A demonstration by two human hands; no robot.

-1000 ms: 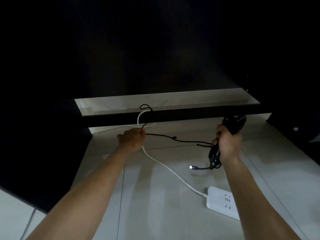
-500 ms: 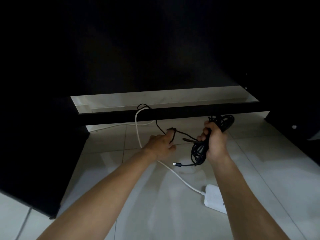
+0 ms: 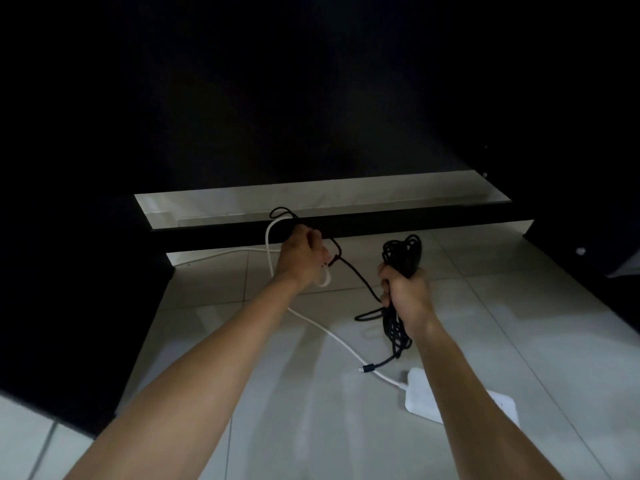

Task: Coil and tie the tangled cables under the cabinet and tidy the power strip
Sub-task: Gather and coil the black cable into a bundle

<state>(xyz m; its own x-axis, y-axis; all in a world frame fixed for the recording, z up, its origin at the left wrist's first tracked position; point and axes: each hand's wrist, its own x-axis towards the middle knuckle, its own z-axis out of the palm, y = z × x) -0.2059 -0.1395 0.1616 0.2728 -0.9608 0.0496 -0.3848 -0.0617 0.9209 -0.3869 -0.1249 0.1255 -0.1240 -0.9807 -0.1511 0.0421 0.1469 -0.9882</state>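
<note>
My right hand [image 3: 405,289] grips a bundle of coiled black cable [image 3: 403,252]; loops stick out above the fist and more hang below, ending in a plug [image 3: 367,368] near the floor. My left hand [image 3: 303,258] holds the free black strand [image 3: 356,278] just in front of the cabinet's bottom rail. That strand runs from under the cabinet to the right hand. A white power strip [image 3: 420,396] lies on the tiles, partly behind my right forearm. Its white cord [image 3: 332,336] loops up past my left hand and under the cabinet.
A dark cabinet [image 3: 311,98] fills the upper view, its black bottom rail [image 3: 381,226] crossing just beyond my hands. Dark panels [image 3: 69,289] stand at the left and right. Pale floor tiles [image 3: 311,410] lie below.
My left hand moved away from the right, up toward the cabinet rail, drawing the black strand out. My right hand stayed put with the coil.
</note>
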